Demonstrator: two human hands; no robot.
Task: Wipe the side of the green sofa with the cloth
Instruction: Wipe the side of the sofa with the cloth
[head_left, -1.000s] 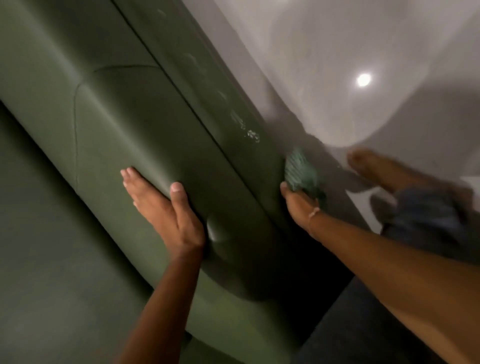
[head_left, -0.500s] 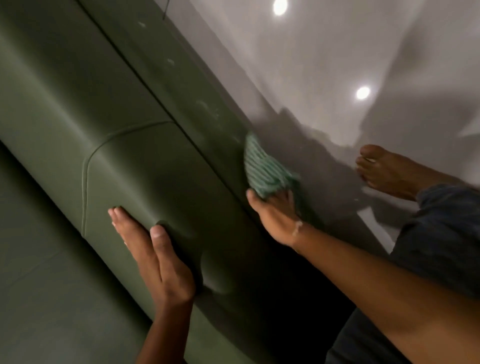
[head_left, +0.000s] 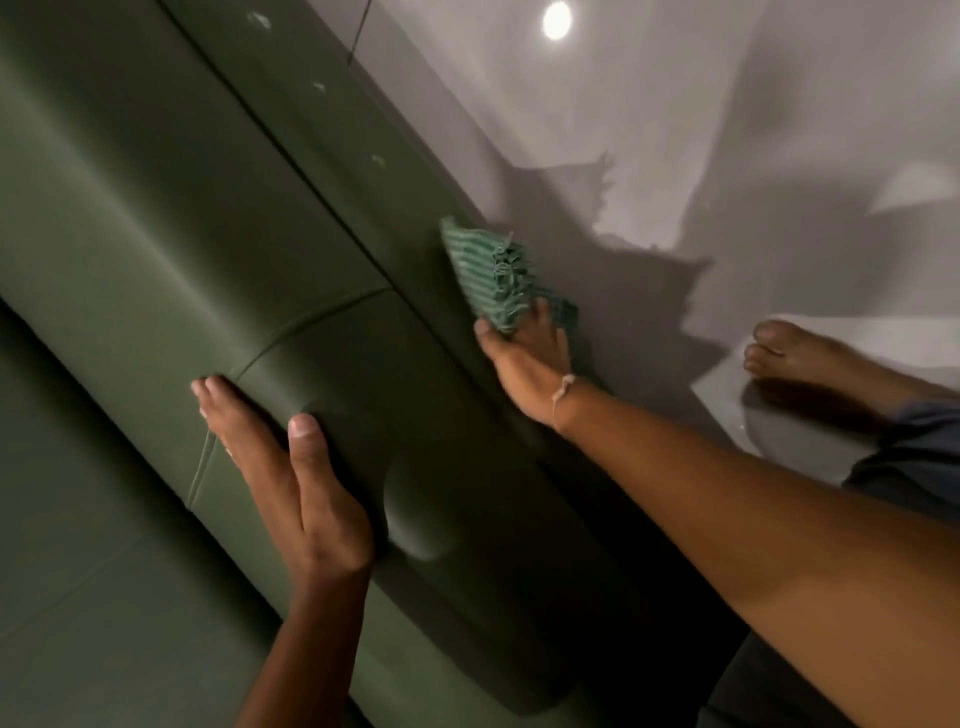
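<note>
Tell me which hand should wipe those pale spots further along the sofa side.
The right hand. It already presses the cloth against the sofa side, with the pale spots just ahead of it. The left hand lies flat on the armrest, empty, bracing.

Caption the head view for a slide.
Right hand presses a green striped cloth against the dark green sofa's side; left hand braces flat on its arm.

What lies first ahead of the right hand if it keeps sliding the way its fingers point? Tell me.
The right hand points up along the sofa's side panel. Beyond the cloth it holds, the nearest pale smudge seems first, though depth is unclear.
</note>
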